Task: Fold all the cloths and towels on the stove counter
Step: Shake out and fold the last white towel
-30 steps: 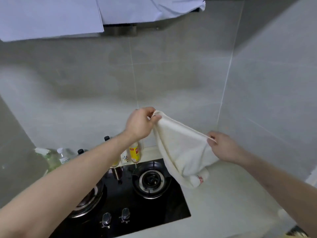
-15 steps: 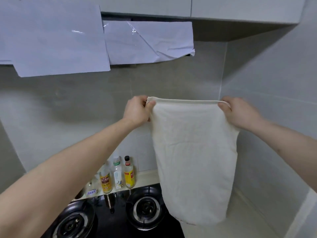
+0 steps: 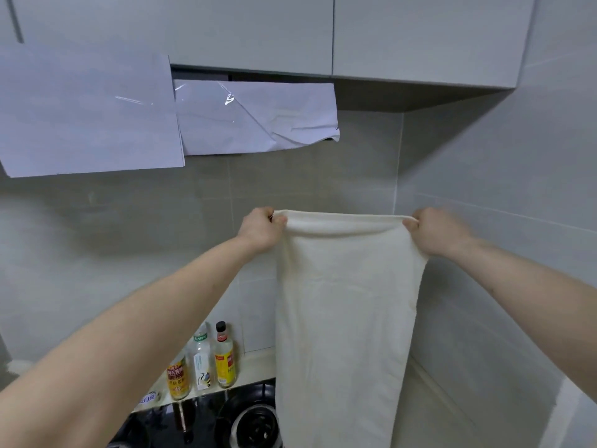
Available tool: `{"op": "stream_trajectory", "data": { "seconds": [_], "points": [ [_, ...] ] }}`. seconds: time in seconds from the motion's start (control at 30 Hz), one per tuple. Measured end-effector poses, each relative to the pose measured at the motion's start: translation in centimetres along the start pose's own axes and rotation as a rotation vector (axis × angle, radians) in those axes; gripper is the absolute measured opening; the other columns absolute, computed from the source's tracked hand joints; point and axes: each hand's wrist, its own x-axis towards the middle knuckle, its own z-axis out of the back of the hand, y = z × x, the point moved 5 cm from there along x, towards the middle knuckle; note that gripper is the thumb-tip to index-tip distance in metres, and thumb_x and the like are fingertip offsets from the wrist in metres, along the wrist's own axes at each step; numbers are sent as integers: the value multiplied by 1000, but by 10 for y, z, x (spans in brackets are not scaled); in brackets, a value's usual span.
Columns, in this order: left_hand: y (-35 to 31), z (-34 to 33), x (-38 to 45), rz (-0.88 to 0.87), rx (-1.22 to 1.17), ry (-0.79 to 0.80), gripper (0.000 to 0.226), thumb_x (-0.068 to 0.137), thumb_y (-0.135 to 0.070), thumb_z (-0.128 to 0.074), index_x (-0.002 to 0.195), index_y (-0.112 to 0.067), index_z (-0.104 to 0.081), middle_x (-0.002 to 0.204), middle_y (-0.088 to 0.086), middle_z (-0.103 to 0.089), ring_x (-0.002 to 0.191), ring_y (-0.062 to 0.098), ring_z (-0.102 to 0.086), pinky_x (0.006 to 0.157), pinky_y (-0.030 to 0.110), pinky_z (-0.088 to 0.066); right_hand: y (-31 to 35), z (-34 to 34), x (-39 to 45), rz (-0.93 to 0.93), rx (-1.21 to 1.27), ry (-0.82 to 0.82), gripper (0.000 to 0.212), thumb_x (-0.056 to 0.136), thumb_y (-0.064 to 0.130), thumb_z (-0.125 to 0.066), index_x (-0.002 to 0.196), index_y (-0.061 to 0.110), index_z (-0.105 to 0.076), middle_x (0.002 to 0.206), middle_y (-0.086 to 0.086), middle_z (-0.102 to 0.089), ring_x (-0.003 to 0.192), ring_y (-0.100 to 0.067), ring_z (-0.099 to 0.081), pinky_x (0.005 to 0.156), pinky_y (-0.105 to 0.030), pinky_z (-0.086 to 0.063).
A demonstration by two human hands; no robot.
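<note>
A long cream-white towel (image 3: pixel 345 318) hangs full length in the air in front of the tiled wall. My left hand (image 3: pixel 261 229) pinches its top left corner and my right hand (image 3: pixel 436 231) pinches its top right corner, so the top edge is stretched level between them. The towel's lower end runs past the bottom of the view, over the right burner (image 3: pixel 255 421) of the black stove. No other cloths are in sight.
Three sauce and oil bottles (image 3: pixel 202 363) stand on the ledge behind the stove. White paper sheets (image 3: pixel 90 114) cover the range hood above, under grey wall cabinets (image 3: pixel 420 37). A pale counter (image 3: pixel 429 415) lies to the right, in the wall corner.
Both hands have lifted the towel and pulled its top edge out wide, so it went from bunched to hanging straight. The view has tilted upward, showing more cabinet and less stove.
</note>
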Motion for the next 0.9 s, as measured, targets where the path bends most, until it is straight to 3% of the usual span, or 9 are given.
{"op": "stream_trajectory", "data": {
  "seconds": [0.1,0.17,0.23,0.27,0.33,0.4,0.53,0.73,0.9],
  "points": [
    [-4,-13,10,57,-18,31,36,101,-33,-49,94,-1,-65,87,10,-67,82,28,-60,69,32,-44,-1,-7,6,-105,-20,120,32,104,30,-47,111,6,-68,114,-19,-71,104,-34,-68,85,-35,-51],
    [-11,-17,17,86,-39,21,32,101,-32,-48,90,-6,-62,82,5,-60,82,28,-58,68,31,-41,4,-1,13,-163,57,141,19,99,13,-52,95,5,-69,85,-15,-73,73,-24,-69,64,-26,-51],
    [-23,-15,26,78,-82,-9,28,102,-31,-48,97,-9,-63,89,7,-63,92,32,-62,73,31,-42,4,9,27,-236,259,94,21,97,1,-47,82,8,-58,66,-11,-66,50,-17,-63,46,-23,-45],
    [-29,-13,32,71,-105,-33,28,103,-32,-49,107,-8,-64,101,11,-66,103,34,-63,78,31,-44,4,17,36,-256,340,41,19,96,-1,-45,83,9,-54,66,-12,-67,50,-18,-65,46,-25,-48],
    [-43,-5,44,46,-118,-87,31,104,-33,-50,115,-6,-62,119,19,-66,113,38,-62,83,33,-45,3,34,53,-253,441,-75,11,94,1,-47,91,5,-57,77,-18,-74,69,-32,-74,65,-36,-61],
    [-57,0,54,14,-110,-119,29,104,-33,-50,104,-5,-58,114,22,-65,106,39,-63,78,32,-43,1,48,68,-215,446,-184,10,89,1,-54,96,3,-61,94,-25,-74,95,-40,-72,85,-41,-60],
    [-71,8,69,-13,-119,-147,29,105,-33,-49,105,-6,-58,106,17,-63,99,35,-62,77,32,-42,3,69,72,-130,452,-325,20,100,10,-46,105,3,-64,114,-30,-66,114,-46,-59,92,-42,-49],
    [-64,8,43,-93,-166,-164,33,104,-30,-50,98,2,-56,81,12,-55,73,26,-51,60,32,-37,-11,55,53,-36,498,-382,19,99,15,-43,93,12,-61,100,-25,-69,100,-44,-62,81,-42,-47],
    [-38,2,-14,-196,-227,-145,32,102,-28,-54,75,-14,-43,66,-7,-39,60,12,-36,54,28,-30,-20,33,-5,50,558,-408,27,89,26,-42,74,8,-55,67,-13,-56,74,-37,-56,65,-40,-40]
  ]
}}
